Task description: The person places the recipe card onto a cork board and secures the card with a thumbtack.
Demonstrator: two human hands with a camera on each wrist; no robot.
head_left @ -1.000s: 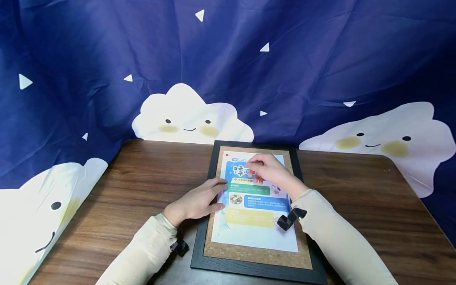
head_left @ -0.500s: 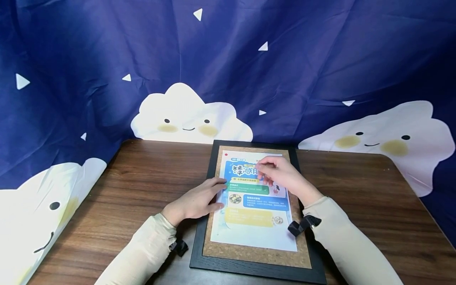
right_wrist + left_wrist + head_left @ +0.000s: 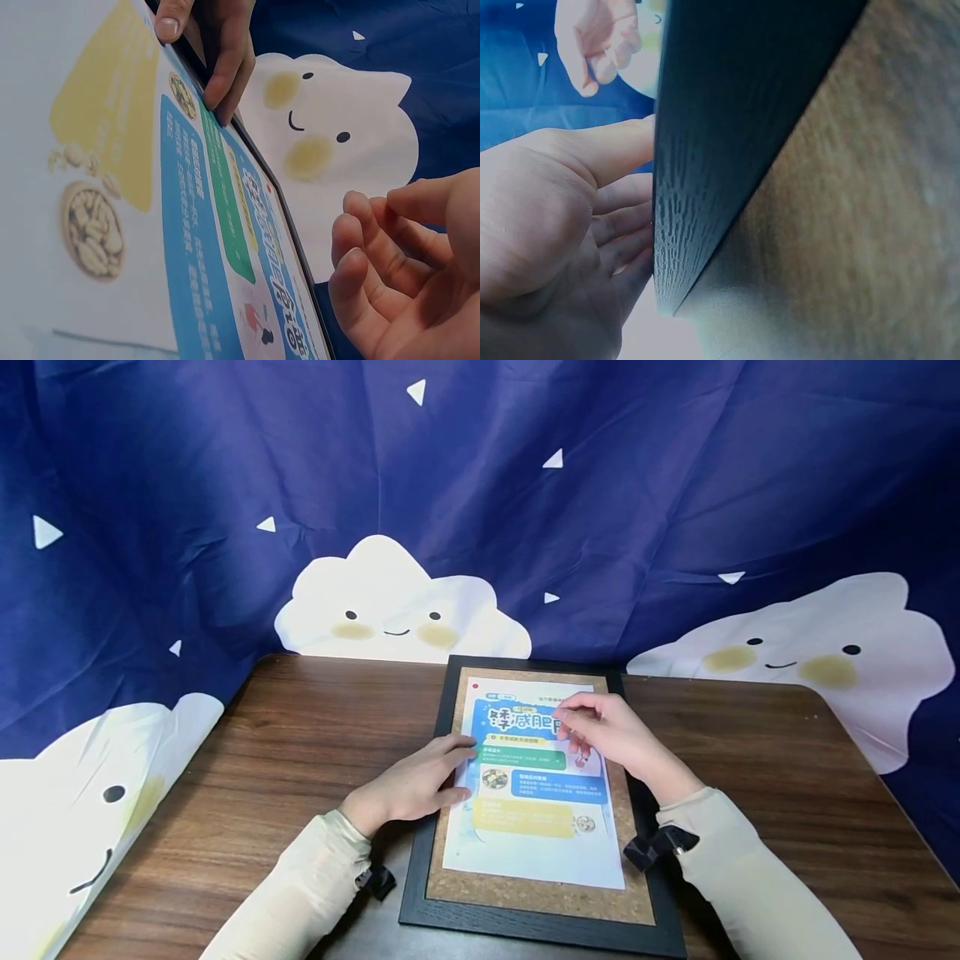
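A printed poster sheet (image 3: pixel 525 862) lies on a cork board (image 3: pixel 480 887) with a black frame (image 3: pixel 540 929). A small red round pin head (image 3: pixel 476 686) sits at the sheet's top left corner. My left hand (image 3: pixel 420 783) rests across the frame's left bar, fingertips on the sheet's left edge, fingers fairly straight. In the left wrist view the frame's side hides those fingertips. Over the sheet's upper right part hovers my right hand (image 3: pixel 611 735), fingers bent. Its thumb and index fingertips (image 3: pixel 394 201) come together; I cannot tell whether something tiny is between them.
The board lies on a brown wooden table (image 3: pixel 315 718), its far end near the table's back edge. Behind it hangs a dark blue cloth (image 3: pixel 480 468) with clouds and triangles. A black wrist camera (image 3: pixel 660 847) sits on the right sleeve.
My right hand has drifted right over the sheet, from above the printed title's middle to its right end, uncovering more lettering. The left hand and the board stay put.
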